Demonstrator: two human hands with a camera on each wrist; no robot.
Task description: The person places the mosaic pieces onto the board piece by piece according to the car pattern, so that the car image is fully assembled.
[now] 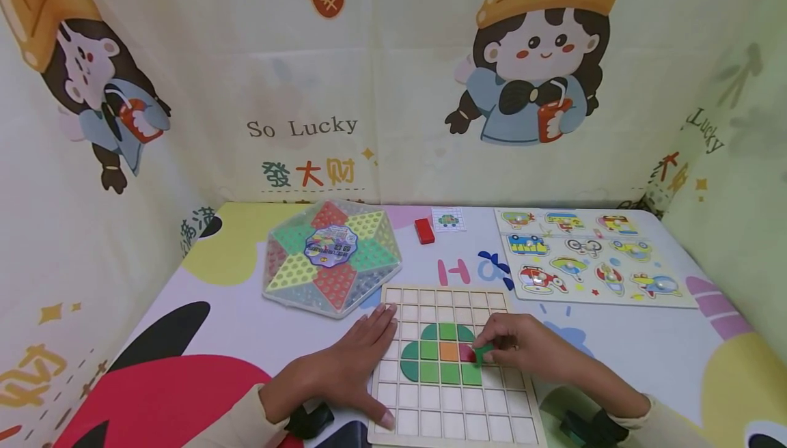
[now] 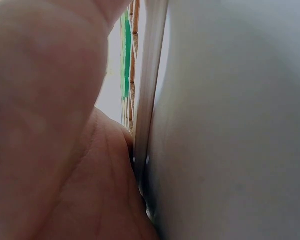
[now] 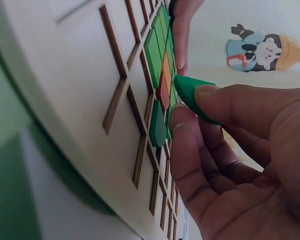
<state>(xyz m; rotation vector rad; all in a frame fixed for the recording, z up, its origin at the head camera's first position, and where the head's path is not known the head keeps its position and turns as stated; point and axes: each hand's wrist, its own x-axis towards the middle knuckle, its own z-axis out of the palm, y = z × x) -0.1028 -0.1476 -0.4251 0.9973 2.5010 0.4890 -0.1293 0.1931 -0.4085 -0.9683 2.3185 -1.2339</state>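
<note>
A wooden grid board (image 1: 451, 407) lies in front of me, with light green squares (image 1: 449, 373), an orange square (image 1: 449, 351), a red piece (image 1: 467, 352) and rounded dark green pieces (image 1: 409, 370) set together in its cells. My left hand (image 1: 344, 362) rests along the board's left edge, fingers and thumb spread out. Over the right side of the pattern, my right hand (image 1: 522, 345) pinches a dark green rounded piece (image 3: 192, 95) between thumb and fingertips, tilted above the grid. Beside the red piece, another dark green piece (image 3: 158, 125) sits on the board in the right wrist view.
Behind the board are a hexagonal Chinese checkers set (image 1: 332, 257), a small red block (image 1: 424, 231) and a pattern card (image 1: 449, 219). A vehicle puzzle board (image 1: 596, 257) lies at the back right, several dark blue pieces (image 1: 494, 260) by its left edge. Printed curtains surround the table.
</note>
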